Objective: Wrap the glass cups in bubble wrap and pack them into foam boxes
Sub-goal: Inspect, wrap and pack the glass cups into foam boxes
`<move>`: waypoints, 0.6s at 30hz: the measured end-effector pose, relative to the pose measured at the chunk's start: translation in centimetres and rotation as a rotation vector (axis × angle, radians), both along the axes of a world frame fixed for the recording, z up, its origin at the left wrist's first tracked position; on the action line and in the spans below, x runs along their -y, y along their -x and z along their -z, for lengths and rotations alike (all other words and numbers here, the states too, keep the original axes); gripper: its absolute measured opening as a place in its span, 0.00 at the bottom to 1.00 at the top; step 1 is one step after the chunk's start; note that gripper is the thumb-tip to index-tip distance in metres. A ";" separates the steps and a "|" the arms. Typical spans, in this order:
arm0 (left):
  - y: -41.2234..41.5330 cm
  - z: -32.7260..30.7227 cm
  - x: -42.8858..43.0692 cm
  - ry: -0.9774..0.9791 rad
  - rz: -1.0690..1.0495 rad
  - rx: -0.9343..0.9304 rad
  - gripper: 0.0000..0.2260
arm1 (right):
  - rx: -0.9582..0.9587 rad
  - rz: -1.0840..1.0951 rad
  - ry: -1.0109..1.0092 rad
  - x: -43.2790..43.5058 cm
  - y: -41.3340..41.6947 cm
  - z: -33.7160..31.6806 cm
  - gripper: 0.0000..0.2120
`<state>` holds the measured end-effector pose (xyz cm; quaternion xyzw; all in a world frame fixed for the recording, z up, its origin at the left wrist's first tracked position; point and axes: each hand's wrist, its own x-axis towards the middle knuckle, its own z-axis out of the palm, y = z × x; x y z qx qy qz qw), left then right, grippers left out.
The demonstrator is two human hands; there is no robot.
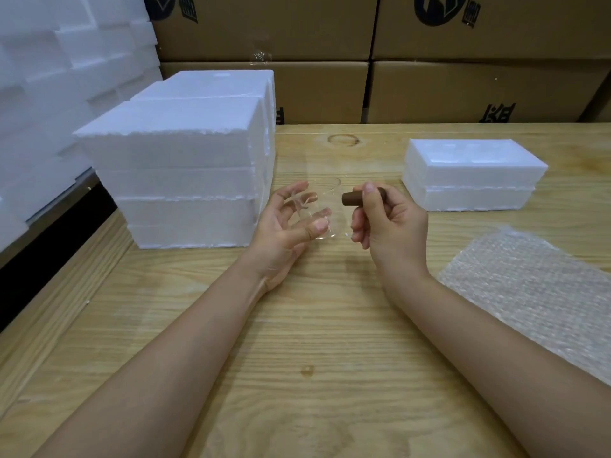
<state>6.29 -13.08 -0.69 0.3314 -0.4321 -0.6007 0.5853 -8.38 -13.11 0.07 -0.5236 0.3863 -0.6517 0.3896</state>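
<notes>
The clear glass cup (329, 203) is held up above the pale wooden tabletop (297, 332), between both hands. The left hand (291, 223) cradles the glass body loosely, thumb on the near wall and spread fingers behind it. The right hand (386, 219) is closed round the cup's short brown cylindrical handle (353, 197).

The left grip looks light to me, and smooth glass could slip or twist if the right hand lets go first. The cup would then land on hard wood. The sheet of clear bubble wrap (529, 285) lies flat to the right, near the tabletop's right edge, so a careless tug might drag it off.

There is open wood straight below and toward the person. The tall stack of white foam boxes (178, 166) crowds the left, and two more white foam boxes (469, 173) sit well apart at the far right.
</notes>
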 end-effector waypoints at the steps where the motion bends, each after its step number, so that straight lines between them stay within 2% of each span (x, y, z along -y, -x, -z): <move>1: 0.1 0.0 -0.1 0.009 -0.009 0.012 0.31 | 0.018 -0.003 -0.021 0.1 0.1 -0.1 0.11; 4: 0.2 0.0 -0.1 -0.005 -0.008 0.001 0.30 | -0.001 0.000 0.011 0.1 0.1 -0.4 0.09; 11: 0.0 -0.3 0.3 -0.084 0.065 -0.043 0.26 | -0.235 0.033 0.184 -0.3 0.1 -0.6 0.01; 14: 0.0 -0.4 0.3 -0.134 0.108 -0.049 0.25 | -0.304 0.033 0.245 -0.5 0.1 -0.6 0.03; 18: 0.0 -0.3 0.4 -0.142 0.154 -0.035 0.23 | -0.276 -0.012 0.259 -0.4 0.1 -0.6 0.04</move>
